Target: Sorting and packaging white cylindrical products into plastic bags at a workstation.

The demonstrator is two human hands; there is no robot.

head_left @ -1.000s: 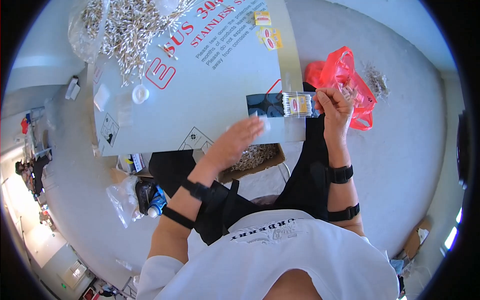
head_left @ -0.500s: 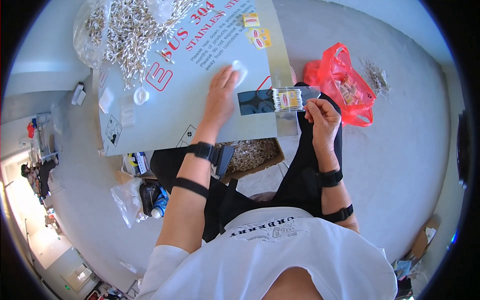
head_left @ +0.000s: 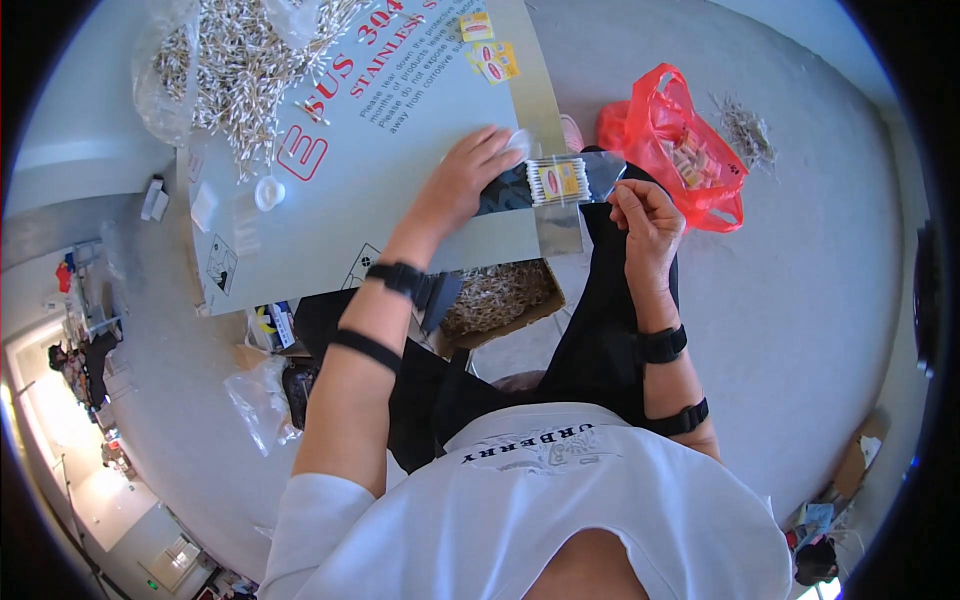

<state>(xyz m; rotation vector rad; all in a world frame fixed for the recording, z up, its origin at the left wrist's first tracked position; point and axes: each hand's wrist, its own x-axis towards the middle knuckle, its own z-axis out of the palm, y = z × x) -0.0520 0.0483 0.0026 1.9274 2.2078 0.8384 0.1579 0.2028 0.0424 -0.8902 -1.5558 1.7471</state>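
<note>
My left hand (head_left: 462,185) reaches over the sheet-covered table (head_left: 330,225), its fingers pressed together on a small whitish pad (head_left: 518,147), mostly hidden beneath them. Just to the right lies a clear plastic sleeve (head_left: 600,172) with a row of cotton swabs (head_left: 540,182) and a yellow card (head_left: 563,180) inside. It rests partly on a dark strip (head_left: 507,192) and juts past the table's right edge. My right hand (head_left: 650,222) pinches the sleeve's outer end between thumb and forefinger.
Loose cotton swabs (head_left: 240,75) are heaped at the far left beside a white roll (head_left: 269,193). Yellow cards (head_left: 494,62) lie at the far edge. A red bag (head_left: 640,125) stands on the floor at right. Under the table is a swab-filled cardboard box (head_left: 500,305).
My left hand has slid right with the whitish pad, coming up to the sleeve and over part of the dark strip. My right hand keeps its pinch. The whole view has shifted slightly.
</note>
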